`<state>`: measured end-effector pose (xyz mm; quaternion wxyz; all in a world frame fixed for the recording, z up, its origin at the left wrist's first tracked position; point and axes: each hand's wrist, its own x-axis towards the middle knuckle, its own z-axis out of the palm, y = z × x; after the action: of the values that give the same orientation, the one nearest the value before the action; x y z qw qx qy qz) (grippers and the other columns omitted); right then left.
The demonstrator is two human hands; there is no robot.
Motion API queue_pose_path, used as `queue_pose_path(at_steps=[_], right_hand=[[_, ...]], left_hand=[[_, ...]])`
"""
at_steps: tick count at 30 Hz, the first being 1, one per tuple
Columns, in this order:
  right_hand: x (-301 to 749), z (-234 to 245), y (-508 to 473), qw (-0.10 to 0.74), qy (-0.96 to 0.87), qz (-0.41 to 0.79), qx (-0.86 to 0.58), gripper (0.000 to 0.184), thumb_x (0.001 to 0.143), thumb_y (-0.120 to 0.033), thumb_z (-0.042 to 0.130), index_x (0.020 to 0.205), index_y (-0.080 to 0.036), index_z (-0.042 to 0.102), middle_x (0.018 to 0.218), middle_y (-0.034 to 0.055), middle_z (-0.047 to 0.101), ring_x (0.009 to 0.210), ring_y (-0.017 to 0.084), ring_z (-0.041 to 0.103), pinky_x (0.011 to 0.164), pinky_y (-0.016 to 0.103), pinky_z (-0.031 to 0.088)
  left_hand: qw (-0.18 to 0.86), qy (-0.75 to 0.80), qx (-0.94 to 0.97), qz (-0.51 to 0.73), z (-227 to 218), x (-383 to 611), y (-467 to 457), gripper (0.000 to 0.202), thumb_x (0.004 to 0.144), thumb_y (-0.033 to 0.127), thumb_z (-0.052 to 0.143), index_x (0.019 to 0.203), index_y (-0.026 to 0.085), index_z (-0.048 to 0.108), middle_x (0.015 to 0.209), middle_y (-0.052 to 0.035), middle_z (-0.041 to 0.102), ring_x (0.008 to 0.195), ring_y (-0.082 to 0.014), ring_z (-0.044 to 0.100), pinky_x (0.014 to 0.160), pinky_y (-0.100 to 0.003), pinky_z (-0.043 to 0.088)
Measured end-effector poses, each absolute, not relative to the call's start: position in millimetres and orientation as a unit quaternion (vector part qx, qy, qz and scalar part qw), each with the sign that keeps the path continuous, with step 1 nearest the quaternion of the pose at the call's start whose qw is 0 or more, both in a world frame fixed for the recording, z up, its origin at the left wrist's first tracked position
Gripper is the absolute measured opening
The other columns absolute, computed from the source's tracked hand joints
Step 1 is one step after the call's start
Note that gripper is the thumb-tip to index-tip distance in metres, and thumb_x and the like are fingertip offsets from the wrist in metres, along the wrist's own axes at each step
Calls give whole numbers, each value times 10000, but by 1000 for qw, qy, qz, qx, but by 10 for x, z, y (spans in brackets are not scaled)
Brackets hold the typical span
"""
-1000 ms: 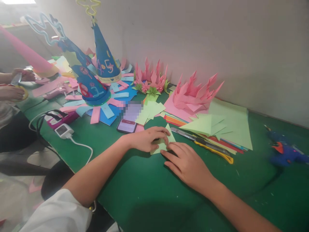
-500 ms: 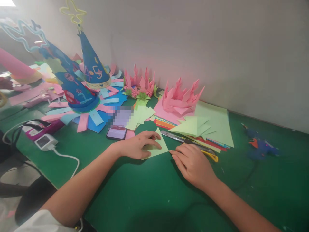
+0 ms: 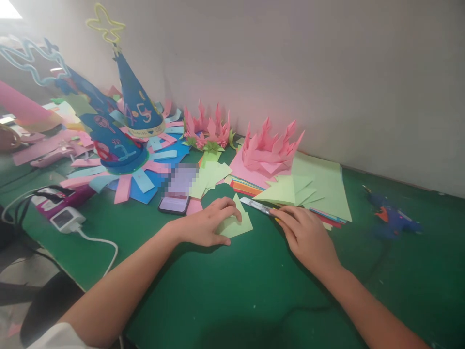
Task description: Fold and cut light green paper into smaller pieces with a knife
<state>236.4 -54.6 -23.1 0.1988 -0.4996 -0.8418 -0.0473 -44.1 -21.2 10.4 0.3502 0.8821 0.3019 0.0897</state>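
My left hand (image 3: 209, 223) rests on a small piece of light green paper (image 3: 242, 227), its fingers and thumb apart and partly covering the sheet. Two overlapping edges show at the paper's right side. My right hand (image 3: 308, 235) is closed over the handle of a utility knife (image 3: 255, 205), which still lies low at the table surface. The knife's silver blade end points left, close to the top of the green paper. Most of the handle is hidden under my fingers. Just behind the knife lie folded light green paper pieces (image 3: 281, 190).
Pink paper crowns (image 3: 269, 152) stand at the back by the wall, near stacked coloured sheets (image 3: 329, 217). A phone (image 3: 174, 205), blue cone hats (image 3: 121, 150) and a power strip with a white charger (image 3: 67, 220) are on the left. A dark blue glue-gun-like tool (image 3: 394, 218) lies right.
My right hand has moved up and right from the paper's corner onto the knife's handle. The fingers of my left hand have shifted slightly, with the thumb now out along the paper's near edge.
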Motion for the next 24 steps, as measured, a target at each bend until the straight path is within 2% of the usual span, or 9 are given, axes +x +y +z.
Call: queue_pose_path(at_steps=[6,8,11,14,19,24], right_hand=[[2357,-191,-569,192,-867,-5,-461,318,910,-163,412,1132,-222,632,1006,100,602,864,224,540,745,380,455],[2355,-171,-570,197,-868,11,-455,313,906,-164,416,1121,-217,637,1010,102,602,871,221,549,741,374,466],[2349,-148,-565,208,-870,32,-445,290,911,-195,429,1111,-221,637,1038,99,612,924,224,565,769,378,480],[2355,-151,-546,213,-878,36,-427,276,922,-209,434,1105,-239,639,1054,83,633,946,220,571,797,388,482],[2398,-201,-511,176,-904,16,-390,445,906,-72,361,1203,-299,602,1109,61,631,956,205,554,818,403,462],[2404,-182,-525,162,-917,43,-363,493,889,-48,353,1193,-339,610,1111,59,621,977,203,538,823,409,456]], left_hand=[[348,307,881,88,104,-454,-200,438,733,278,722,1116,242,511,1172,-77,375,1104,-241,431,948,-391,410],[339,296,888,95,89,-454,-188,406,768,319,693,1128,238,523,1177,-84,392,1107,-240,435,961,-385,404],[326,273,897,122,48,-446,-162,253,918,307,488,1154,225,526,1195,-95,444,1138,-216,442,1019,-367,356],[315,270,897,150,-9,-434,-134,284,975,247,328,1191,212,510,1214,-96,492,1153,-197,454,1040,-355,338],[285,268,908,153,-66,-420,-103,310,968,202,344,1222,214,522,1250,-88,512,1155,-199,463,1023,-359,356],[256,268,918,140,-59,-424,-88,316,964,198,370,1194,238,583,1232,-83,528,1118,-207,477,986,-356,375]])
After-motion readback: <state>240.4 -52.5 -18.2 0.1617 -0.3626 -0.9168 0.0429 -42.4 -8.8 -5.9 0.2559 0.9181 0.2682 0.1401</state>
